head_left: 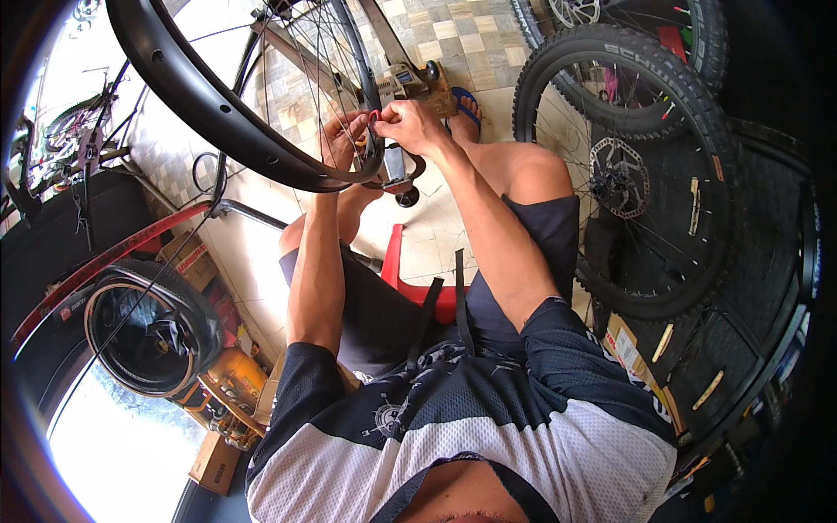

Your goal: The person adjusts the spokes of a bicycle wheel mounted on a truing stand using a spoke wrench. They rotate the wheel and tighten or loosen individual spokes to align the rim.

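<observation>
From where I stood, the work looked partly done: the black bicycle rim (187, 83), running leftward from beside the left hand (343, 135), was laced with spokes (316, 87) but wore no tyre. The right hand (410, 125) pinched a small red tool (375, 116), its forearm (475, 196) angled forward and inward. The left hand's fingers curled close by; whether they gripped anything, I couldn't tell.

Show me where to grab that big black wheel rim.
Probably the rim at its broad left curve, from the outer side: it's tyre-free and uncovered there, while the left hand and right hand are near its lower right end. Curl your grip around the edge.
</observation>
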Demonstrator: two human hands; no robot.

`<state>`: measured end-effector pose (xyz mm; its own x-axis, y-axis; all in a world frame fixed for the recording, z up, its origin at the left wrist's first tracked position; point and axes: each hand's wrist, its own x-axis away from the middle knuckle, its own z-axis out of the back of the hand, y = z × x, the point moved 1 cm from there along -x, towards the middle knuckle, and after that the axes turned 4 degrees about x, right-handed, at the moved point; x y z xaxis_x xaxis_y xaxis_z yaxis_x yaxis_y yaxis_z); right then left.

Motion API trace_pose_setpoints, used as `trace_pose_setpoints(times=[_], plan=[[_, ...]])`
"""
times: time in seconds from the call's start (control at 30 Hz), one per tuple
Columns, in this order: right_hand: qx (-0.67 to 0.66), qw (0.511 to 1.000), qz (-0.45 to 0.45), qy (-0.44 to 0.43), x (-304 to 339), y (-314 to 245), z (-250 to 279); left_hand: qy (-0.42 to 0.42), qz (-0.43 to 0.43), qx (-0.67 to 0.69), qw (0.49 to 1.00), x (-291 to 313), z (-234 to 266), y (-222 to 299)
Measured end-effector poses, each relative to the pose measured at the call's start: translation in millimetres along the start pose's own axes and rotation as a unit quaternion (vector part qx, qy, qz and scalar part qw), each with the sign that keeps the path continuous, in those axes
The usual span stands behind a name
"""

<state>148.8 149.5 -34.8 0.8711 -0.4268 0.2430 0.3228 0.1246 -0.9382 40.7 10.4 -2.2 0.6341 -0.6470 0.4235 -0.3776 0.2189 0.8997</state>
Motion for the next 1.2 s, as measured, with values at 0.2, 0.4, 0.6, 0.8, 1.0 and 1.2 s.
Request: trace_pose_setpoints(times=[0.2,0.4,0.6,0.8,1.0,1.2], plan=[[0.012,1.0,0.006,0.001,6,-10,0,-0.003,0.0,-0.008,1.0,-1,2,-1],[0.086,0.996,0.003,0.023,12,-29,6,-0.004,0.051,-0.02,0.998,-6,6,-2],[0.098,0.995,0.021,0.019,13,-33,6,-0.018,0.036,-0.06,0.997,-4,6,2],[0.096,0.995,0.041,0.003,12,-33,6,-0.065,0.133,-0.05,0.988,-9,18,7],[0.068,0.996,0.032,-0.041,10,-26,11,-0.075,0.102,-0.012,0.992,-7,16,6],[0.002,0.999,0.042,-0.033,4,-8,4,0.009,0.023,-0.09,0.996,-8,-2,5]])
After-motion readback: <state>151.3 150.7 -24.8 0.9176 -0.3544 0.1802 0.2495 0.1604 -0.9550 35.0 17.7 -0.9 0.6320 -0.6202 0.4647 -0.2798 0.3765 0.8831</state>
